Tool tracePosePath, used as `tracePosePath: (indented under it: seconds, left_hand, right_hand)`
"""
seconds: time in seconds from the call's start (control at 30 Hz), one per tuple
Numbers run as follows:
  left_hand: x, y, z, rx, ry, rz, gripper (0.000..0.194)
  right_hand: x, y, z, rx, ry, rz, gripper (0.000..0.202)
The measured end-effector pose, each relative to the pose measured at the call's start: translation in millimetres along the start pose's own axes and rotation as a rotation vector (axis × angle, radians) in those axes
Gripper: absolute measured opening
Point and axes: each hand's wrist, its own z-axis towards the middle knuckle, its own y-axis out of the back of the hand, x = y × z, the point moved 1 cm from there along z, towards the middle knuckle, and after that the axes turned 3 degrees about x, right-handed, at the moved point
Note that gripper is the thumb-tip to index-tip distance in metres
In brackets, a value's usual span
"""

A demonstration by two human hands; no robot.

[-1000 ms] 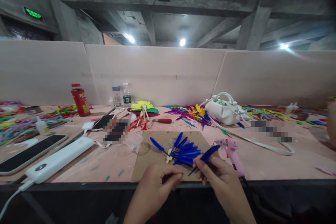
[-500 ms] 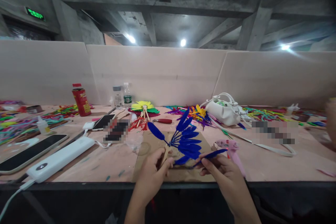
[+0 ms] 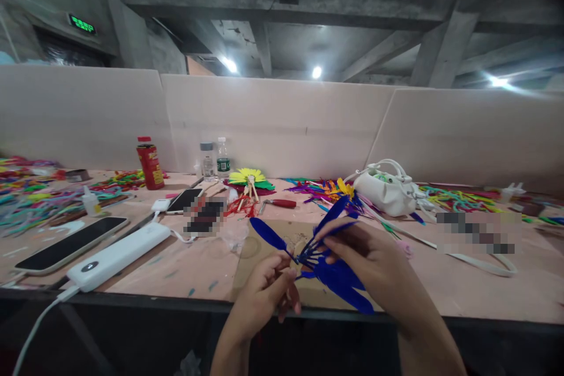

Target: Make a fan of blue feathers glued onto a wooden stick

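My left hand (image 3: 267, 291) is closed around the lower end of a fan of blue feathers (image 3: 341, 279). The wooden stick seen at its base a moment ago is hidden by my fingers. One long feather (image 3: 267, 234) points up and left, apart from the others. My right hand (image 3: 365, 252) reaches over the fan with its fingers pinched on a blue feather (image 3: 337, 228) near the quills. Beneath both hands lies a piece of brown cardboard (image 3: 251, 264). Behind my right hand shows a bit of the pink glue gun (image 3: 404, 248).
Left are a white power bank (image 3: 126, 255), phones (image 3: 73, 244) and a red bottle (image 3: 150, 161). At the back lie a yellow feather flower (image 3: 247, 176), a red-handled tool (image 3: 282, 203), coloured feathers (image 3: 328, 188) and a white handbag (image 3: 388, 191) with its strap trailing right.
My right hand has moved left and up with the feather, over the fan. The fan has turned, its feathers now pointing lower right. The view has shifted slightly left.
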Motion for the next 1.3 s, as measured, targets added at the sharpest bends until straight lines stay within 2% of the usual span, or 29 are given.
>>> tracePosePath:
  seconds: [0.13, 0.33, 0.47, 0.67, 0.87, 1.0, 1.3]
  left_hand:
    - [0.8, 1.7, -1.1, 0.021, -0.009, -0.001, 0.037]
    - [2.2, 3.3, -1.0, 0.047, -0.006, 0.003, 0.031]
    - [1.1, 3.0, -1.6, 0.074, -0.016, -0.002, 0.022]
    - [2.6, 3.6, -0.9, 0.079, -0.029, -0.028, 0.019]
    - [6.5, 3.4, 1.2, 0.037, -0.023, -0.036, 0.028]
    - [5.7, 0.4, 3.3, -0.012, -0.011, 0.037, 0.033]
    - [4.7, -3.6, 6.1, -0.043, -0.049, 0.084, 0.030]
  right_hand:
    - [10.4, -7.5, 28.0, 0.111, 0.081, -0.239, 0.018]
    - [15.3, -11.2, 35.0, 0.186, 0.124, -0.403, 0.027]
    - [15.3, -12.4, 38.5, 0.225, 0.118, -0.436, 0.028]
    - [14.9, -13.5, 42.8, 0.280, 0.103, -0.454, 0.027]
    - [14.4, -21.5, 46.9, 0.343, 0.142, -0.460, 0.028]
    - [14.1, -27.3, 51.6, 0.387, 0.149, -0.504, 0.031]
    - [17.5, -33.6, 56.6, 0.421, 0.118, -0.548, 0.035]
